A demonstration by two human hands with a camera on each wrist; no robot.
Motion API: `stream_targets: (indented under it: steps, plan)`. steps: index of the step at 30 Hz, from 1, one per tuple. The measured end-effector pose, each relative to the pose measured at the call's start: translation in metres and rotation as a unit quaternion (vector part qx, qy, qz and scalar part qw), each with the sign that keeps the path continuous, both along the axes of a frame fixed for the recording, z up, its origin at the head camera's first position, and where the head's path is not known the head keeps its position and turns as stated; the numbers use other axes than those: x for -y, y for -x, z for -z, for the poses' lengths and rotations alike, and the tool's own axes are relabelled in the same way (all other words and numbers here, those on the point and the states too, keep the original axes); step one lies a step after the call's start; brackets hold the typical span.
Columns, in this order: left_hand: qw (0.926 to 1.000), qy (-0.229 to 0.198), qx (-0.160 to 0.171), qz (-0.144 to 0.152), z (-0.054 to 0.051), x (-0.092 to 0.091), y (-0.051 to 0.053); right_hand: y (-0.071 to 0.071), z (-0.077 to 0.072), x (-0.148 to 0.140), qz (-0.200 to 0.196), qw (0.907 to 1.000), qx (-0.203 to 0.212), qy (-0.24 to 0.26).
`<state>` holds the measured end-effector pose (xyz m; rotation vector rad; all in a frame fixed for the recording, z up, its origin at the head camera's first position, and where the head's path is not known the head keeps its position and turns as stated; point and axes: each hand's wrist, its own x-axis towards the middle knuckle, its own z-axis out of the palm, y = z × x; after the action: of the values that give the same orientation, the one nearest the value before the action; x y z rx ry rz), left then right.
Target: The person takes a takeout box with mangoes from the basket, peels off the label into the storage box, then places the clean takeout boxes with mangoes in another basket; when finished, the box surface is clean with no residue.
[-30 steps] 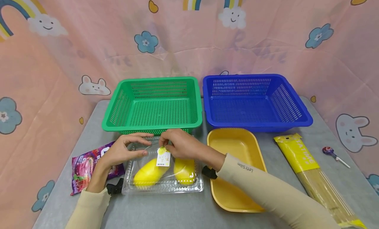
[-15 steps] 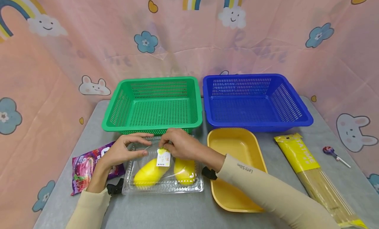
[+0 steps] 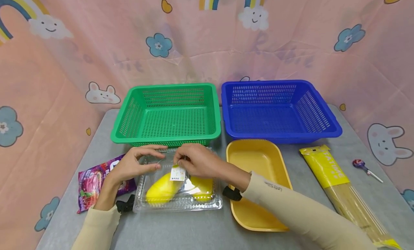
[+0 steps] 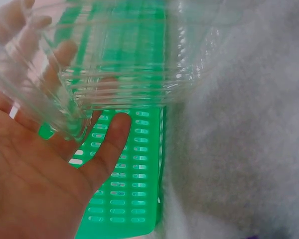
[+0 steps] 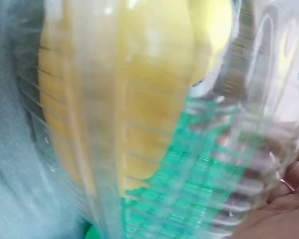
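Observation:
A clear plastic box [image 3: 145,205] with two yellow mango-like fruits [image 3: 161,189] inside stands at the table's front left. Over its lid, my right hand [image 3: 200,160] pinches the upper end of a white label [image 3: 177,173]; its fingers cover most of the yellow part. My left hand [image 3: 130,165] stays at the lid's left side, fingers spread and thumb extended. In the left wrist view that hand [image 4: 45,169] is beside the clear plastic, gripping nothing visible. The right wrist view shows a fruit [image 5: 114,99] through the wall, blurred, and part of my right hand [image 5: 284,209].
Behind the box is a green basket [image 3: 166,139], with a blue basket [image 3: 281,136] to its right. A yellow tray [image 3: 233,203] lies under my right forearm. A purple packet [image 3: 92,185] is left; a noodle packet [image 3: 333,171] and lollipop [image 3: 358,164] are right.
My right hand has shifted slightly right and toward me. More of the label's yellow top is covered by the fingers, and the reflections on the lid have changed. My left hand stays put.

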<state>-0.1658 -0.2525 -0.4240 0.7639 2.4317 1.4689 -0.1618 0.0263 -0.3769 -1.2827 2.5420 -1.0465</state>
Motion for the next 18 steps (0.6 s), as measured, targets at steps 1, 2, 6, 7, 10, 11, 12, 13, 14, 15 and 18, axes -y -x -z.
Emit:
stream_targets:
  steps: [1,2,6,7,10,11,12,13,14,15,18]
  plan:
    - [1.0,0.0,-0.002,0.002,0.0,0.0,0.0,0.0,0.0,-0.001,-0.002,1.0,0.004,0.006]
    - [1.0,0.002,-0.003,0.002,0.0,0.0,0.001,-0.001,0.0,-0.003,-0.002,0.9999,0.009,0.012]
    - [1.0,0.003,-0.003,0.004,0.001,-0.002,0.001,-0.001,0.001,-0.007,-0.008,0.9981,0.046,0.041]
    - [1.0,0.003,-0.002,0.005,0.001,-0.002,0.001,0.0,0.002,-0.008,-0.015,0.9968,0.061,0.051]
    - [1.0,0.005,-0.002,0.004,0.001,-0.001,0.001,-0.001,0.0,-0.01,-0.033,0.9907,0.108,0.076]
    - [1.0,0.007,-0.003,0.004,0.001,-0.001,0.001,-0.001,-0.001,-0.01,-0.039,0.9885,0.121,0.082]
    - [0.9999,0.009,-0.004,0.003,0.001,0.0,0.001,-0.001,-0.002,-0.01,-0.045,0.9861,0.135,0.086]
    - [0.9999,0.012,-0.005,0.002,0.001,0.0,0.0,-0.002,-0.003,-0.011,-0.05,0.9837,0.147,0.09]
    - [0.9999,0.014,-0.008,0.002,0.002,0.001,0.0,-0.002,-0.005,-0.011,-0.052,0.9824,0.155,0.09]
    - [0.9998,0.015,-0.009,0.001,0.002,0.001,0.0,-0.003,-0.006,-0.011,-0.055,0.9813,0.162,0.087]
    - [0.9998,0.017,-0.01,0.002,0.002,0.0,0.0,-0.004,-0.008,-0.015,-0.064,0.9756,0.194,0.082]
